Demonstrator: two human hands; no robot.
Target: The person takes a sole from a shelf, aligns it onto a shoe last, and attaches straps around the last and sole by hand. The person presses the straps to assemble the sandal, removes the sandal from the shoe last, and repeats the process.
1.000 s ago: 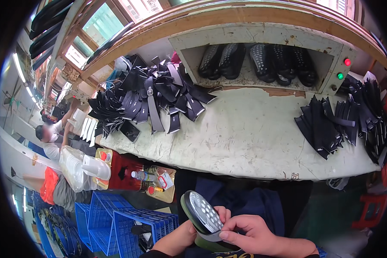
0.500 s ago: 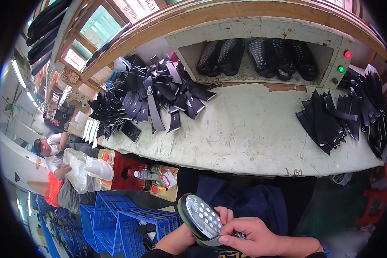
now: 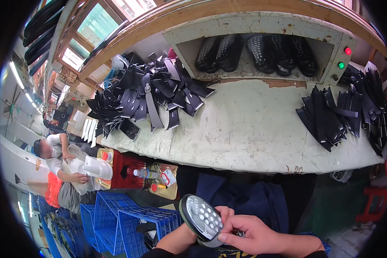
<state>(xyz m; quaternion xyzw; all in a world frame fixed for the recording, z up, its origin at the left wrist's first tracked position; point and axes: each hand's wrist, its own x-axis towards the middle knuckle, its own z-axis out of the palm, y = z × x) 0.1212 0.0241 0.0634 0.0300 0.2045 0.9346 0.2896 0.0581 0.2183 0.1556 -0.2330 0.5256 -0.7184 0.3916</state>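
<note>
A sandal sole (image 3: 201, 214), grey with rows of white dots on its face and a dark rim, is held tilted in front of my lap. My left hand (image 3: 224, 211) is wrapped round it from behind, its fingertips showing at the far right edge; the rest is mostly hidden by the sole. Fingers of my right hand (image 3: 247, 232) are pinched together at the lower right edge of the sole. A small dark piece shows between them, partly covered.
Beyond my lap runs a pale worktable (image 3: 241, 129). Black straps (image 3: 155, 90) are heaped at its left, more strips (image 3: 327, 116) at its right. Black soles (image 3: 262, 53) fill a lit-button box (image 3: 339, 51). Blue crates (image 3: 129, 223) and a seated person (image 3: 58, 155) are at left.
The sole has turned slightly in my hands, and my right thumb has shifted a little along its edge. At left, the other person's hands have moved about the white containers.
</note>
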